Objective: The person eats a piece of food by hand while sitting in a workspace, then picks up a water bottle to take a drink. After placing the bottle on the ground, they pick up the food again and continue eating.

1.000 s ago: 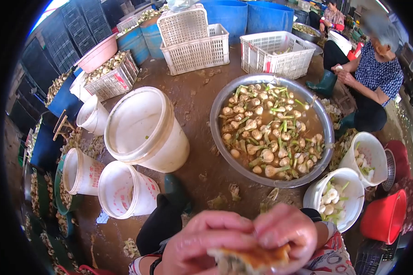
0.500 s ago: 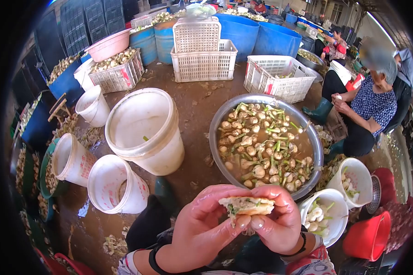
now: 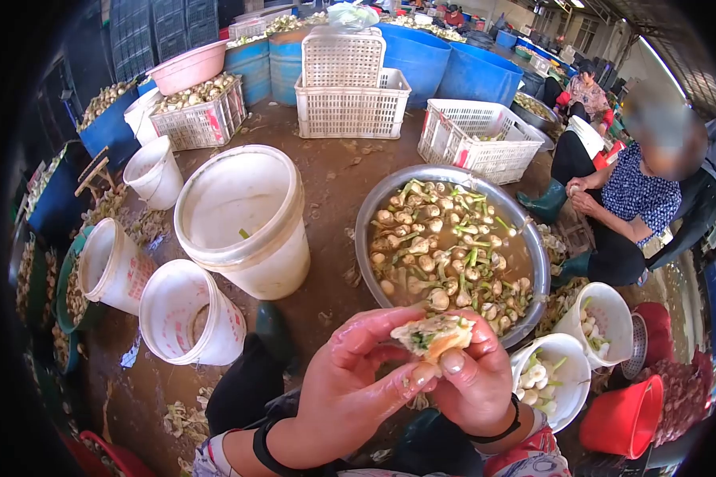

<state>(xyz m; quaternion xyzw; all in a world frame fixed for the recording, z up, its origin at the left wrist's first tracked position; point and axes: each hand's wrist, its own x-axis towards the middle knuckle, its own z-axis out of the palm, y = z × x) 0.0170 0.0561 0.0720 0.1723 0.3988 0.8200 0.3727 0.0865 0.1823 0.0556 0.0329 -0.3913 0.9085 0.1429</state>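
Note:
A bitten piece of filled bread (image 3: 433, 334), pale with bits of green in it, is held up in front of me. My right hand (image 3: 481, 378) pinches it between thumb and fingers. From the other side my left hand (image 3: 358, 381) is closed on it, with its thumb underneath and its fingertips at the edge. Both hands look wet. Just beyond them stands a wide metal basin (image 3: 366, 230) of brownish water, with many garlic bulbs (image 3: 453, 262) floating in it, green stems attached.
White buckets (image 3: 187, 314) and a large white tub (image 3: 243, 207) stand to the left. At right are a white bucket of peeled bulbs (image 3: 561, 401), a red bucket (image 3: 624, 417) and a seated person (image 3: 640, 191). White crates (image 3: 354, 107) and blue barrels (image 3: 477, 71) line the back.
The bread has turned and tilted in my hands, its right end now higher. My view has shifted slightly, so the surroundings sit a little further left.

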